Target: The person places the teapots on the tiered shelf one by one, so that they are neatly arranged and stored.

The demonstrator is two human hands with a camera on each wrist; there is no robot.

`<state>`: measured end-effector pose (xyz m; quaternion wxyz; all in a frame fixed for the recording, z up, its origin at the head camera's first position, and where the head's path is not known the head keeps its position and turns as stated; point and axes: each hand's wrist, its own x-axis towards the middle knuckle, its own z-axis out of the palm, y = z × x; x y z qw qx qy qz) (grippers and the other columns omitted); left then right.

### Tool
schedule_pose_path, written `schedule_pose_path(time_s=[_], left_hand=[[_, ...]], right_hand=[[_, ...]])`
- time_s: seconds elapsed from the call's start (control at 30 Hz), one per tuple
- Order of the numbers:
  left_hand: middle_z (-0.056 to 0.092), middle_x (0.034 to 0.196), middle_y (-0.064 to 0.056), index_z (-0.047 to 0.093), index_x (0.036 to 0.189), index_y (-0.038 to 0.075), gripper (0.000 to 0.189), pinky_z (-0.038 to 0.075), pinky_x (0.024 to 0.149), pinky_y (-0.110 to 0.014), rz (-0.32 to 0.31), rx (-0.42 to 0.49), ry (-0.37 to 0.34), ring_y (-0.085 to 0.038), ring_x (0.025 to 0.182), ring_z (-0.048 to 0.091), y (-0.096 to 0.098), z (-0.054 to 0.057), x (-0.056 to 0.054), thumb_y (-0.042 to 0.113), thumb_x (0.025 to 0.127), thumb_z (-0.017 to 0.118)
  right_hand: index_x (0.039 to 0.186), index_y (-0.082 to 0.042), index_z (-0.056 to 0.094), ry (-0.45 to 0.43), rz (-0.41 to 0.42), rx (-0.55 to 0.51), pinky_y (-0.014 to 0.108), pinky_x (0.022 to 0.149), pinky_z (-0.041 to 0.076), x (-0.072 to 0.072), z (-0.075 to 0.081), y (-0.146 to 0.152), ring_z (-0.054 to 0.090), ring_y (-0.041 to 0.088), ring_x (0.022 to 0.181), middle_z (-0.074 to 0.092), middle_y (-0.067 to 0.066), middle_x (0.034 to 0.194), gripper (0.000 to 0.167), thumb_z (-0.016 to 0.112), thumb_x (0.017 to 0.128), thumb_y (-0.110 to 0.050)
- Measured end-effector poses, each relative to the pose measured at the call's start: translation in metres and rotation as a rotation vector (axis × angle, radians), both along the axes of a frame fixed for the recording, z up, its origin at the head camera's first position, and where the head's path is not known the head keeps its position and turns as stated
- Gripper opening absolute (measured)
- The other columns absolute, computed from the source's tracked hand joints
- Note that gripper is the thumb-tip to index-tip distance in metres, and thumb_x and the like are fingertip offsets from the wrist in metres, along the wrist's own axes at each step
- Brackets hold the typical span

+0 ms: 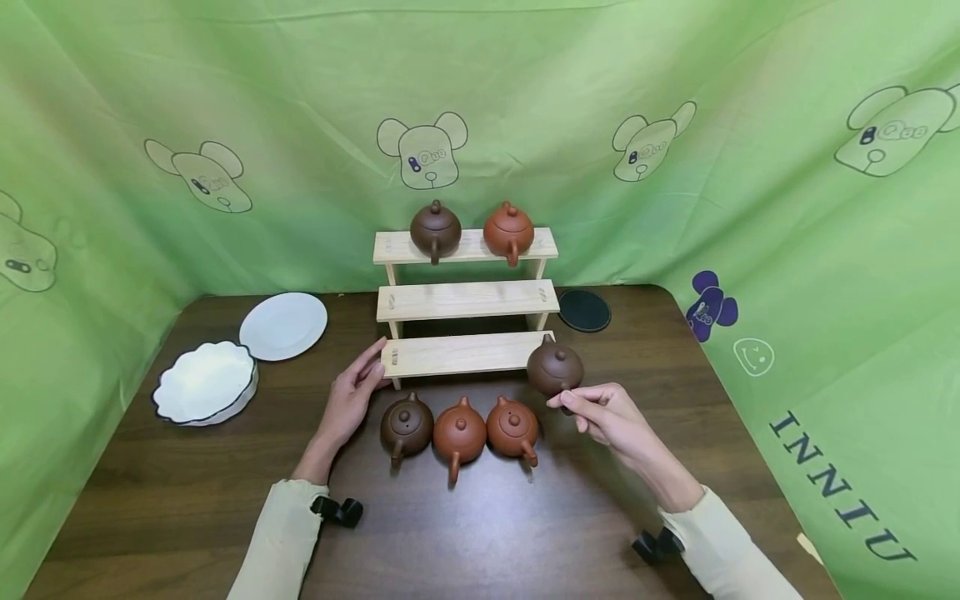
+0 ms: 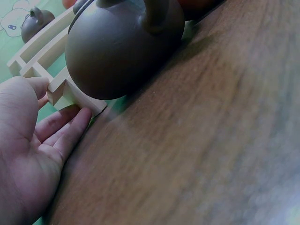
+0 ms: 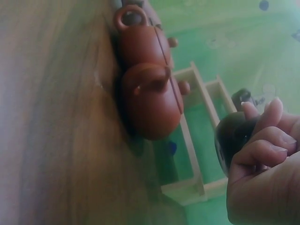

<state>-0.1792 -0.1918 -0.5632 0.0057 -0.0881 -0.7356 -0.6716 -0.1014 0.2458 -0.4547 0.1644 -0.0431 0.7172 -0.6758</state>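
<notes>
I see the right hand (image 1: 607, 412) with thumb and fingers curled in, pinching a raised brown teapot (image 1: 553, 372) at its near side; the fingers hide most of the handle. That pot is held off the table (image 1: 420, 542), its spout pointing away, by the right end of the wooden rack's (image 1: 465, 300) lowest step. I can't tell whether it touches the wood.

The left hand (image 1: 351, 393) has its fingers nearly straight, thumb and fingertips resting against the left end of that same step.

Between the hands I have three pots in a row on the table: a front brown teapot (image 1: 407, 427), a middle red teapot (image 1: 460, 435) and a right-hand red teapot (image 1: 513, 428).

Farther out, the top step carries an upper brown teapot (image 1: 435, 232) and an upper red teapot (image 1: 507, 229). A black disc (image 1: 584, 311) lies right of the rack; a white plate (image 1: 283, 327) and scalloped bowl (image 1: 206, 379) sit left. Green cloth (image 1: 540, 75) hangs behind everything.
</notes>
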Motion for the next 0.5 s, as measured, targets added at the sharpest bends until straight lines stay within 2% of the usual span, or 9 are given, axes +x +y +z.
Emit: schedule_pose_path(time_s=[0.13,0.2,0.23,0.3,0.37,0.43,0.5], left_hand=[[0.060,0.160,-0.017,0.053,0.168,0.019,0.052,0.061,0.102,-0.021,0.012,-0.019,-0.039,-0.013,0.119,0.075,0.003,0.010,0.004,0.031,0.117,0.061],[0.062,0.160,-0.015,0.056,0.166,0.022,0.053,0.061,0.100,-0.019,0.009,0.014,-0.026,-0.011,0.117,0.075,0.000,0.001,0.000,0.036,0.116,0.064],[0.062,0.159,-0.017,0.055,0.166,0.021,0.053,0.061,0.100,-0.021,-0.002,0.036,-0.009,-0.013,0.117,0.075,0.001,0.004,0.002,0.034,0.116,0.064],[0.064,0.158,-0.016,0.057,0.165,0.022,0.053,0.062,0.099,-0.020,-0.013,0.069,0.016,-0.012,0.115,0.076,-0.002,-0.001,0.000,0.035,0.115,0.066],[0.064,0.156,-0.019,0.058,0.164,0.019,0.052,0.063,0.097,-0.022,-0.016,0.084,0.045,-0.015,0.114,0.077,-0.002,-0.003,-0.001,0.032,0.115,0.066],[0.065,0.155,-0.020,0.057,0.164,0.017,0.052,0.063,0.098,-0.023,-0.020,0.082,0.057,-0.017,0.116,0.077,-0.002,-0.006,-0.002,0.031,0.115,0.066],[0.067,0.154,-0.015,0.059,0.164,0.020,0.051,0.063,0.099,-0.022,-0.004,0.069,0.028,-0.015,0.117,0.077,-0.003,-0.011,-0.005,0.031,0.115,0.066]], right_hand=[[0.119,0.018,0.074,0.008,0.002,0.003,0.031,0.045,0.009,-0.005,0.004,-0.008,0.027,0.000,0.045,0.055,-0.008,0.063,0.035,0.066,0.113,-0.016],[0.117,0.015,0.076,0.010,-0.002,0.006,0.029,0.044,0.010,-0.008,0.006,-0.013,0.027,0.000,0.045,0.056,-0.007,0.063,0.033,0.067,0.112,-0.017],[0.115,0.012,0.078,0.015,-0.004,0.006,0.027,0.044,0.010,-0.010,0.006,-0.015,0.027,0.000,0.045,0.056,-0.007,0.063,0.031,0.068,0.112,-0.017],[0.113,0.009,0.080,0.021,-0.006,0.002,0.024,0.044,0.012,-0.014,0.008,-0.020,0.027,0.000,0.045,0.056,-0.007,0.062,0.028,0.068,0.112,-0.017],[0.110,0.006,0.082,0.029,-0.007,-0.002,0.022,0.044,0.013,-0.018,0.010,-0.025,0.028,0.000,0.045,0.057,-0.007,0.062,0.026,0.069,0.111,-0.017],[0.111,0.009,0.081,0.033,-0.007,-0.009,0.021,0.044,0.014,-0.022,0.011,-0.031,0.028,0.000,0.045,0.057,-0.007,0.062,0.027,0.069,0.111,-0.016],[0.112,0.013,0.079,0.035,-0.009,-0.012,0.020,0.044,0.015,-0.026,0.012,-0.037,0.028,0.000,0.045,0.057,-0.007,0.062,0.030,0.070,0.110,-0.015]])
